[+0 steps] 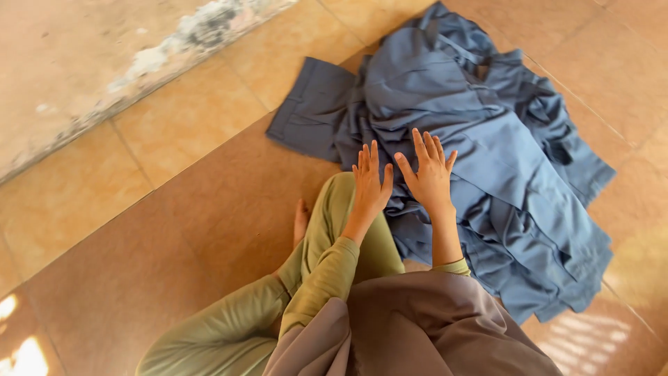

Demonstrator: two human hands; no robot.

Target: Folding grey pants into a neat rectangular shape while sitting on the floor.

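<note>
Head view, looking down on a person seated on a tiled floor (pixel 188 230). A heap of blue-grey garments (pixel 487 146) lies on the tiles from the centre of the frame out toward 2 o'clock, rumpled and overlapping, with one cuffed hem (pixel 306 104) spread flat toward 11 o'clock. The left hand (pixel 370 182) rests palm down at the heap's near edge, fingers straight and close together, gripping nothing. The right hand (pixel 431 174), just beside it at 3 o'clock, also lies flat on the cloth, fingers slightly fanned and holding nothing. Both palms press on the fabric rather than pinch it, apparently to flatten the cloth against the floor. The person's bent knee in olive trousers (pixel 334 209) sits below the left hand at 6 o'clock, touching the heap's edge. A stained wall base (pixel 139 63) runs along the upper left.
</note>
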